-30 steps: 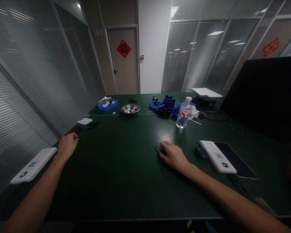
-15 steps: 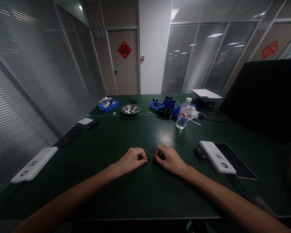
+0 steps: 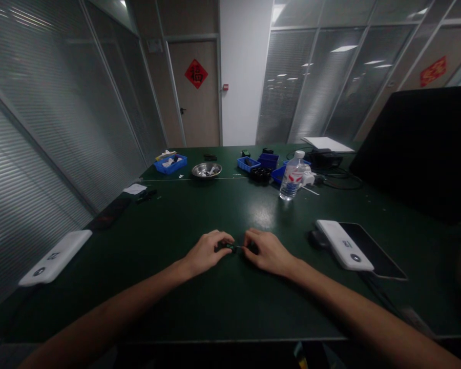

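Observation:
Both my hands rest close together on the dark green table (image 3: 200,210), near its front middle. My left hand (image 3: 208,249) is curled, its fingertips pinched on a small dark part (image 3: 229,248). My right hand (image 3: 264,249) is closed too and pinches a thin pin-like piece whose tip meets that dark part. The two pieces touch between my fingertips; they are too small and dim to name.
A white power bank (image 3: 54,257) lies at the left edge, another (image 3: 343,244) beside a dark tablet (image 3: 372,250) on the right. Farther back stand a water bottle (image 3: 291,177), a steel bowl (image 3: 206,169), several blue bins (image 3: 170,163) and cables. A black monitor (image 3: 422,148) rises at the right.
My left hand came in from the far left edge of the table to the middle and met my right hand. Both hands now pinch small pieces tip to tip.

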Available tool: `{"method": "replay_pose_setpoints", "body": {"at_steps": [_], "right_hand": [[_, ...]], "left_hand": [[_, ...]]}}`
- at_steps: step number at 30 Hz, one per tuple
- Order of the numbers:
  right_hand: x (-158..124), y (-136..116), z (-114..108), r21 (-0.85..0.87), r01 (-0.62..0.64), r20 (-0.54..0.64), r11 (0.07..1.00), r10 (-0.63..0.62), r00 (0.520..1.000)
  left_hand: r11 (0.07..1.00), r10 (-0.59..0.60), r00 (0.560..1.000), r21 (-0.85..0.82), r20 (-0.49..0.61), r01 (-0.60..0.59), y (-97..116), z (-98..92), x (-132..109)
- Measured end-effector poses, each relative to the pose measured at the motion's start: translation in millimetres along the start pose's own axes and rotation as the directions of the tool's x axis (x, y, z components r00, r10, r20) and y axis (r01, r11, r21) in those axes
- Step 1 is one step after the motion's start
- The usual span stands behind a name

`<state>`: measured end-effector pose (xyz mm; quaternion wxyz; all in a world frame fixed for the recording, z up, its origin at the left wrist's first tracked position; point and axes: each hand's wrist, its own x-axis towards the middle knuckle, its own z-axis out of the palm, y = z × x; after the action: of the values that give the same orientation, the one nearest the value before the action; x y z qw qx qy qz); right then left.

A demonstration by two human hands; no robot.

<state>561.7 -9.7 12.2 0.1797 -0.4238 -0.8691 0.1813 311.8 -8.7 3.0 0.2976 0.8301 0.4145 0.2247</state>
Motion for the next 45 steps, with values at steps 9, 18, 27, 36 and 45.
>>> {"method": "replay_pose_setpoints", "body": {"at_steps": [9,18,27,36,45], "right_hand": [[-2.5,-0.1,-0.9,-0.013,-0.018,-0.023,1.000,0.018,1.000],[-2.7,3.7,5.7,0.054,0.028,-0.053,0.998,-0.025,0.998],[-3.3,1.7,4.7,0.045,0.092,-0.047,0.995,-0.089,0.995],[-4.1,-0.5,11.6,0.194,0.095,-0.082,0.976,-0.081,0.993],[-5.0,-4.3,8.0,0.138,0.151,-0.064,0.979,-0.143,0.988]], "left_hand": [[1.000,0.018,1.000,-0.025,0.003,-0.018,-2.3,0.9,-0.3],[0.998,0.025,1.000,-0.049,0.007,-0.025,-0.2,-1.6,0.6],[0.983,0.160,0.986,-0.085,-0.040,-0.163,-4.0,1.4,-0.9],[0.967,0.241,0.967,-0.069,-0.082,-0.247,-3.7,3.8,-3.1],[0.965,0.241,0.967,-0.085,-0.078,-0.247,-2.5,4.5,-3.1]]}}
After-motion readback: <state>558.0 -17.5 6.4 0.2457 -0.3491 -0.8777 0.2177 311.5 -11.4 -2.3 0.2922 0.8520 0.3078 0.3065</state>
